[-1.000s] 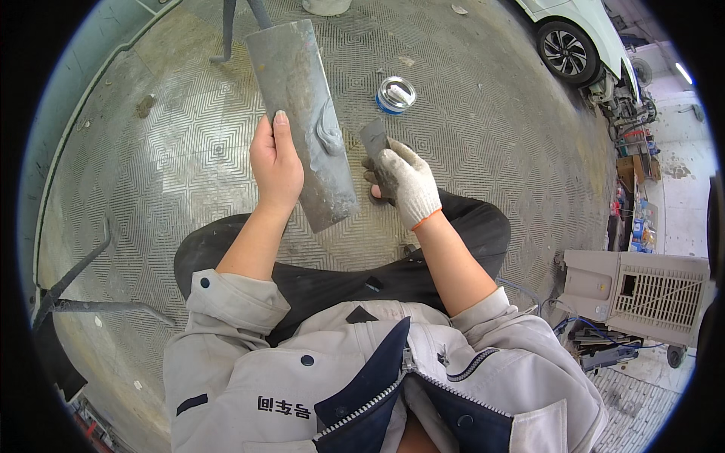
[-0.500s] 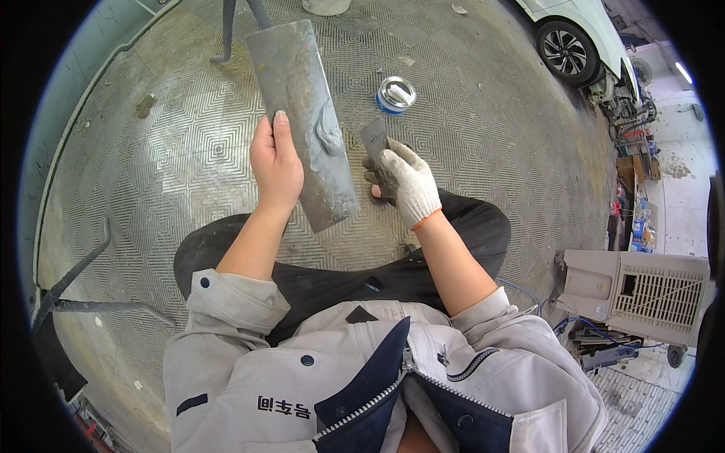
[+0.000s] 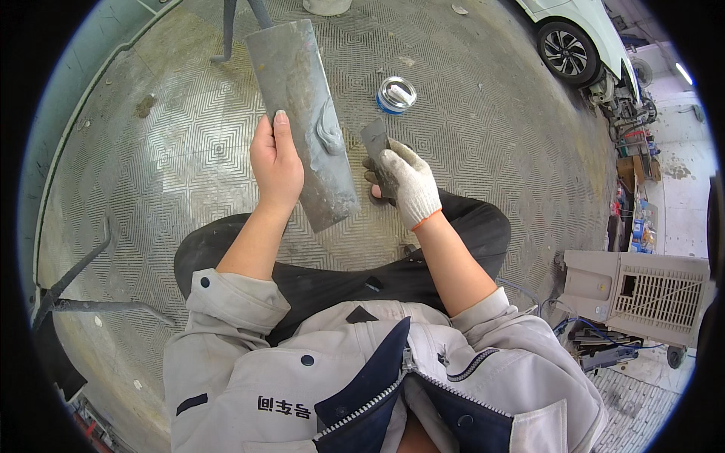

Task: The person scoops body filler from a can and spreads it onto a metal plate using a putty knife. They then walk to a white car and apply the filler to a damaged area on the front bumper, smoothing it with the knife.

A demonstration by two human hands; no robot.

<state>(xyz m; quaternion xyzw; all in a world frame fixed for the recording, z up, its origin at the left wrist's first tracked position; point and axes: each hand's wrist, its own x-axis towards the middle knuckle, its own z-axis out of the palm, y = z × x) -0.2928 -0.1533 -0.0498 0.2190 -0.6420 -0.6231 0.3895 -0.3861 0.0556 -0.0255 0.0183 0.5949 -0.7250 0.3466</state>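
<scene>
Held up over a patterned metal floor: a long, flat grey board, dull and smeared, with a curled dab of grey paste near its right edge. Gripped from the left by a bare left hand, thumb laid up along the board's face, fingers wrapped behind it. Just right of that grip, a small dark scraper blade, thin and rectangular, clasped in a right hand wearing a white knitted glove with an orange cuff; fingers curled tight around the tool, blade tip close to the paste but apart from it. Unchanged from half a second and a second earlier: board, blade and both hands in the same places. Beyond the scraper, standing on the floor, a small round tin, blue-sided, open at the top, with pale contents. Further right of the gloved hand, a white car's wheel and a beige louvred machine housing. Below the hands, dark trousers and a grey work jacket with navy lining.
</scene>
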